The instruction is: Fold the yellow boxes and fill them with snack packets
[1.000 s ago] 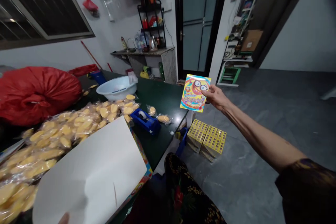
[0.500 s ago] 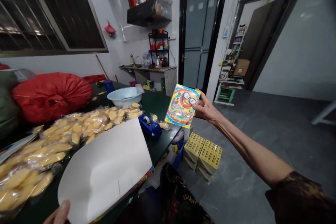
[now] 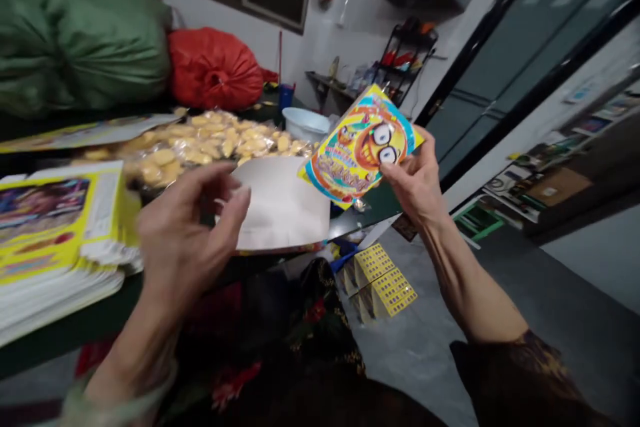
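My right hand [image 3: 417,177] grips a flat, colourful packet [image 3: 367,143] by its right edge, thumb on the front. The packet is tilted and bears a grinning yellow cartoon face with glasses. My left hand [image 3: 193,230] is raised with thumb and fingers apart and nothing in it. Beyond it on the dark green table lies a white-inside cardboard box [image 3: 283,203] with a printed outer edge; the packet and my left hand partly cover it. Behind the box spread many clear-wrapped, oval yellow pieces [image 3: 210,137].
A stack of yellow printed flat cartons [image 3: 45,233] lies at the left. Green [image 3: 80,33] and red [image 3: 215,67] sacks stand behind, with a light blue basin [image 3: 305,121] to their right. Yellow patterned boxes [image 3: 383,280] sit on the floor.
My left hand has let go of the white-inside box and lifted above the table edge. The packet is nearer and more tilted in my right hand. The view has turned left.
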`<action>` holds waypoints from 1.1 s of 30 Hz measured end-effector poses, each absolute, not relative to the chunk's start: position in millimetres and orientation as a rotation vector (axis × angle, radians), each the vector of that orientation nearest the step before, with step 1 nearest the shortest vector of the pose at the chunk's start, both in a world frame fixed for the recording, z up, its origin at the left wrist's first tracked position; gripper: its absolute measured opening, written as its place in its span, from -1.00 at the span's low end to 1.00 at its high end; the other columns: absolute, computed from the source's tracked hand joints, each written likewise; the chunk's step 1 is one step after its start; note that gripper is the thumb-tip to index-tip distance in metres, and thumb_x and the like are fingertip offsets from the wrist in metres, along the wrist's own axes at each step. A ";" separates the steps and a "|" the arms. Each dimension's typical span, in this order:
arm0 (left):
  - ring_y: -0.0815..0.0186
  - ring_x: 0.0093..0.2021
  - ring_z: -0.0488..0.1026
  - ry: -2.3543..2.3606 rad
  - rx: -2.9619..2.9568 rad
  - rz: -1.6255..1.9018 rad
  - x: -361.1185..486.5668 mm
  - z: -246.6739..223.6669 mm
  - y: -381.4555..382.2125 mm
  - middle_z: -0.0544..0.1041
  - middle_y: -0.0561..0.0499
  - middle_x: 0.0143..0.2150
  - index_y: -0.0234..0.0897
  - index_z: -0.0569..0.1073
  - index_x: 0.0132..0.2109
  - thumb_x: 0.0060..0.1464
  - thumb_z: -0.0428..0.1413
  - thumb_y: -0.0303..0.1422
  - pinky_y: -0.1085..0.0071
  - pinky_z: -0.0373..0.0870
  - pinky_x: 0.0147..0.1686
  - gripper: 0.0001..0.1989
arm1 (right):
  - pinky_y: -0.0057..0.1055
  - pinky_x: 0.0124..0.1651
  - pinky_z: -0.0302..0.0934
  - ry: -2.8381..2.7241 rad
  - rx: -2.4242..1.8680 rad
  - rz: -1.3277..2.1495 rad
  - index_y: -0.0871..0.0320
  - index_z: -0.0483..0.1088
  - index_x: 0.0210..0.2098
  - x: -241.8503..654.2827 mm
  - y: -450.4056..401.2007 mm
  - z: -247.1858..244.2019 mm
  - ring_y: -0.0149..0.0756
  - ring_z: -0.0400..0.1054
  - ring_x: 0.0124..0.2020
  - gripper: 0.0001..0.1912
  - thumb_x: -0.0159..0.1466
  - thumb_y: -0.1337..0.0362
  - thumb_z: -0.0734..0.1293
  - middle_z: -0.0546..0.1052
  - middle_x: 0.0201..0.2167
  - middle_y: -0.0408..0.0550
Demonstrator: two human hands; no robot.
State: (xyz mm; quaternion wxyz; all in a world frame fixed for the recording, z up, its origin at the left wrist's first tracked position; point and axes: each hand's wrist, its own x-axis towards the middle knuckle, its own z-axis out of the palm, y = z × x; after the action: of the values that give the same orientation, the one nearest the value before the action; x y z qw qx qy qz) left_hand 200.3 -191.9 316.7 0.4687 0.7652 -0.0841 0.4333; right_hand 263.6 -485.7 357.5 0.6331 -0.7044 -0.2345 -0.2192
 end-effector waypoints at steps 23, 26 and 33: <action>0.42 -0.48 0.24 -0.465 2.006 0.214 360.5 222.8 -240.8 0.42 0.11 -0.49 -0.31 0.52 -0.24 -0.20 0.21 -0.38 0.47 0.16 -0.46 -0.72 | 0.09 0.03 0.28 -0.510 -2.101 -0.713 0.00 -0.02 0.26 341.2 -467.3 245.5 0.07 0.18 0.16 -0.06 0.01 -0.13 0.41 0.18 0.21 0.13; 0.42 -0.47 0.26 -0.373 2.048 0.209 369.1 210.8 -243.2 0.45 0.08 -0.43 -0.32 0.52 -0.18 -0.14 0.18 -0.36 0.47 0.20 -0.44 -0.70 | -0.02 -0.08 0.36 -0.342 -1.976 -0.411 0.03 -0.26 0.34 348.1 -466.7 225.5 -0.05 0.34 -0.04 0.13 -0.01 -0.13 0.41 0.29 0.08 0.16; 0.37 -0.39 0.38 -0.213 2.255 0.344 365.7 206.6 -248.8 0.52 -0.05 -0.27 -0.37 0.47 -0.11 0.03 0.09 -0.30 0.44 0.33 -0.35 -0.70 | -0.15 -0.18 0.40 -0.206 -1.965 -0.072 0.11 -0.07 0.33 371.8 -458.3 242.6 -0.15 0.39 -0.22 0.12 -0.11 0.07 0.52 0.44 -0.14 0.03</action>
State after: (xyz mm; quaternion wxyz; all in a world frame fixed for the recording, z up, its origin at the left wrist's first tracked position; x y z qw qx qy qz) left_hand 365.7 -248.8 206.6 0.4125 0.8967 -0.0845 0.1369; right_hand 371.8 -458.3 242.6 0.5498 -0.8302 -0.0871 -0.0303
